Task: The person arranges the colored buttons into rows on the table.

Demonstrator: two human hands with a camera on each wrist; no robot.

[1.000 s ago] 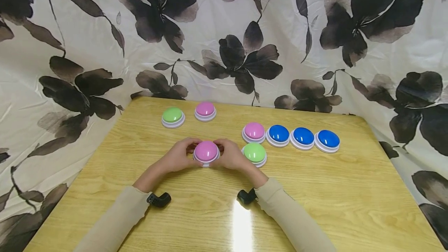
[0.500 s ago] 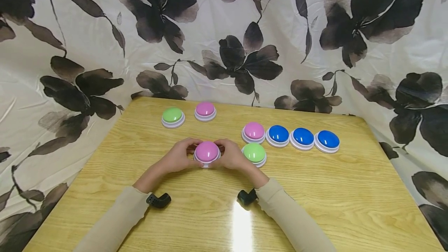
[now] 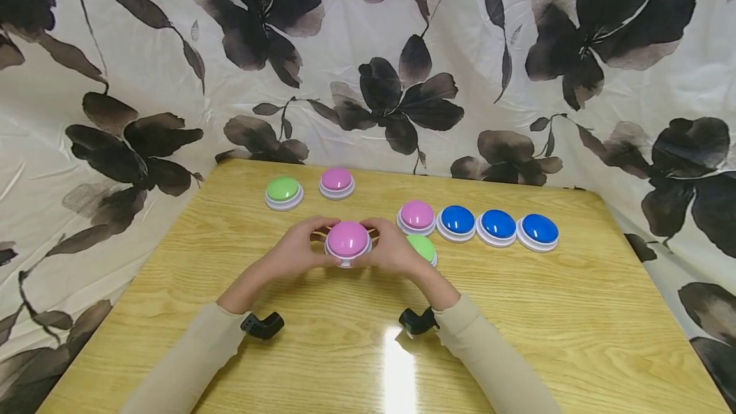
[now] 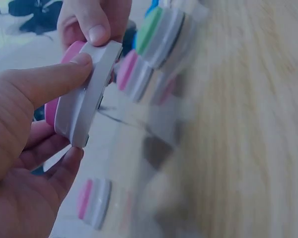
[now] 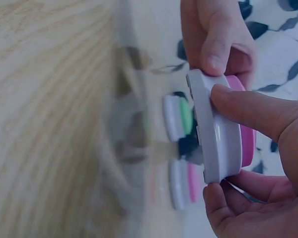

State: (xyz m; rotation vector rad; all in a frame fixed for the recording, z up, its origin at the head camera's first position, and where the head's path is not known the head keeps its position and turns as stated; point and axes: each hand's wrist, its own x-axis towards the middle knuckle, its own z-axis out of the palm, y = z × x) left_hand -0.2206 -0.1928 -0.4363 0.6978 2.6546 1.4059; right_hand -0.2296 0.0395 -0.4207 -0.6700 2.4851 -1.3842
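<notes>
Between both hands is a pink push button (image 3: pixel 347 239) with a white base, raised off the wooden table (image 3: pixel 322 350). My left hand (image 3: pixel 298 248) grips its left side, the thumb on the near rim of the base. My right hand (image 3: pixel 392 246) grips the right side in the same manner. The left wrist view shows the white base (image 4: pixel 84 94) edge-on between both thumbs, with fingertips under its lower edge. A green button (image 3: pixel 423 248) lies just beyond the right hand, partly hidden by it. Behind that stands another pink button (image 3: pixel 416 216).
A row of blue buttons (image 3: pixel 457 220) runs right from the rear pink one. At the back left stand a green button (image 3: pixel 283 190) and a pink button (image 3: pixel 337 181), apart from each other. Floral cloth (image 3: pixel 368 30) hangs behind the table.
Both hands have lifted the held pink button off the table and moved it slightly right and up in view. The right hand now covers more of the green button. The other buttons stay put.
</notes>
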